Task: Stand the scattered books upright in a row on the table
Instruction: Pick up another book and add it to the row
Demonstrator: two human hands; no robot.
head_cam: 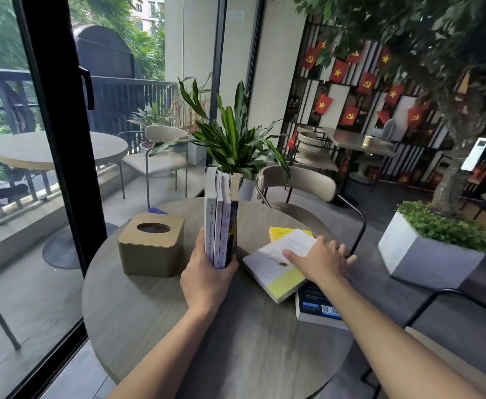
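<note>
Several books point(221, 217) stand upright, pressed together, near the middle of the round grey table point(149, 312). My left hand point(207, 277) clasps their lower end, thumb on the left cover and fingers around the right. To the right a white and yellow book point(273, 272) lies flat on top of a dark blue book point(316, 308) and partly over a yellow book point(279, 233). My right hand point(322, 262) rests flat on the white and yellow book, fingers spread over its far right edge.
A tan tissue box point(151, 244) stands left of the upright books. A potted plant point(236, 145) rises behind them. A beige chair point(296, 184) sits at the table's far side. A glass door frame point(63, 139) runs along the left, and a white planter point(431, 254) stands on the right.
</note>
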